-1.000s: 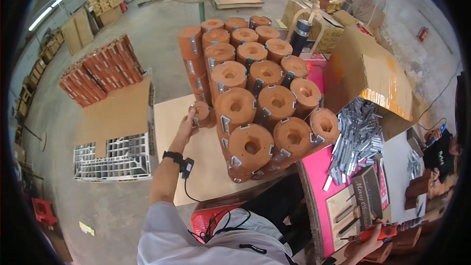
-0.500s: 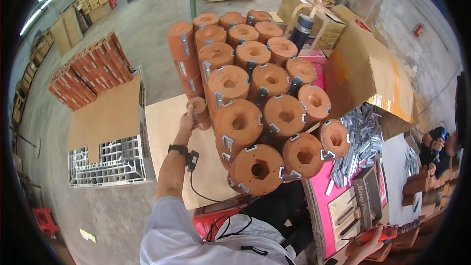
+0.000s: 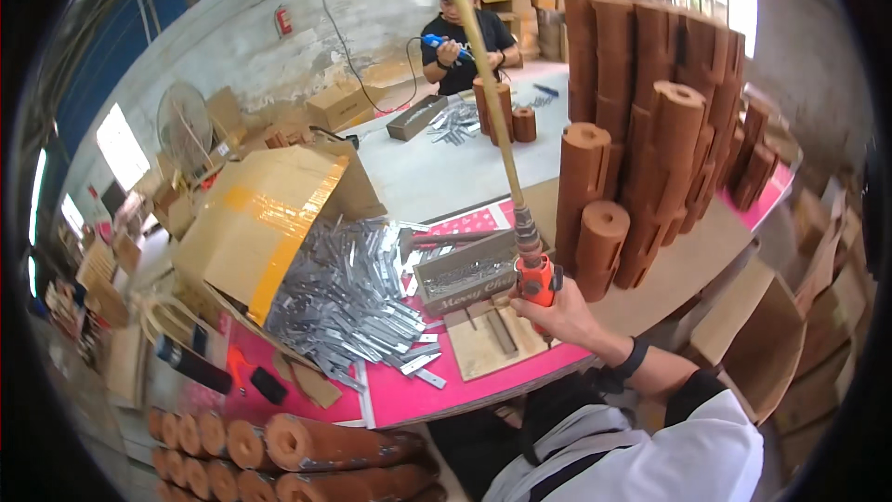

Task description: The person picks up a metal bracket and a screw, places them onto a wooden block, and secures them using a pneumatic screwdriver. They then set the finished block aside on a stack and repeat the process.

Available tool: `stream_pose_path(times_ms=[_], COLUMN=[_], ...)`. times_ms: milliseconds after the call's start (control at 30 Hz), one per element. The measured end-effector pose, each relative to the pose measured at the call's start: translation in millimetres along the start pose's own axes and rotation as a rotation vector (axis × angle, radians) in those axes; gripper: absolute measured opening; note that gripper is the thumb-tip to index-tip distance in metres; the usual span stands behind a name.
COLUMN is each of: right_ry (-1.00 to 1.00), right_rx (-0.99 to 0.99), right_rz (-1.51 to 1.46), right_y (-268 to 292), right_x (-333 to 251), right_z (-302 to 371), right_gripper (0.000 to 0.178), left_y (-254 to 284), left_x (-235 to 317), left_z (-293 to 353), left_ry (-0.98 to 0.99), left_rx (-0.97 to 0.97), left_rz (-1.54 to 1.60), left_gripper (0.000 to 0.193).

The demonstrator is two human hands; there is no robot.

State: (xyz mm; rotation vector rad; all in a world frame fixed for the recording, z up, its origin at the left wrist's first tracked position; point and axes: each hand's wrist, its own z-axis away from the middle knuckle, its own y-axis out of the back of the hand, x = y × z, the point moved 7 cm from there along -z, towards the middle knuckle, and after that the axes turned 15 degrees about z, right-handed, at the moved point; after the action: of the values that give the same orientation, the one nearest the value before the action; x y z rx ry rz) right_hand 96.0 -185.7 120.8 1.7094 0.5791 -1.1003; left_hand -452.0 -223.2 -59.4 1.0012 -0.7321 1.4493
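My left hand [image 3: 562,314], with a black band on its wrist, is closed around an orange air tool [image 3: 537,281] held upright over the pink bench top [image 3: 409,397]. A tan hose [image 3: 483,65] runs up from the tool out of the top of the picture. Just below the tool lies a small wooden jig board [image 3: 488,339], and a grey tray of small metal parts [image 3: 465,271] sits beside it. Upright brown ribbed cylinders [image 3: 650,158] stand close on the right. My right hand is out of sight.
A heap of shiny metal brackets [image 3: 348,302] spills beside a tipped cardboard box [image 3: 260,223] on the left. More brown cylinders [image 3: 307,446] lie stacked at the lower left. Across the grey table [image 3: 437,172] another person [image 3: 462,33] works with a blue tool.
The view has swung from the stack of cylinders to the pink bench. My left hand, earlier on a cylinder in the stack, now grips the orange air tool.
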Motion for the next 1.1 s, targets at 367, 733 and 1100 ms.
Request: stream_pose_path(times_ms=[367, 733, 1100], right_ry=[0.142, 0.234, 0.348], right_rx=[-0.016, -0.011, -0.126], right_rz=[-0.006, -0.094, -0.180], right_y=[11, 13, 28], right_x=[16, 21, 9], right_z=[10, -12, -9], right_gripper=[0.040, 0.043, 0.050], left_y=[-25, -14, -197], left_x=[30, -6, 79], left_z=[26, 130, 150], left_ry=[0.016, 0.165, 0.005], left_rx=[-0.001, 0.121, -0.558], left_rz=[-0.099, -0.018, -0.476], left_gripper=[0.048, 0.040, 0.031])
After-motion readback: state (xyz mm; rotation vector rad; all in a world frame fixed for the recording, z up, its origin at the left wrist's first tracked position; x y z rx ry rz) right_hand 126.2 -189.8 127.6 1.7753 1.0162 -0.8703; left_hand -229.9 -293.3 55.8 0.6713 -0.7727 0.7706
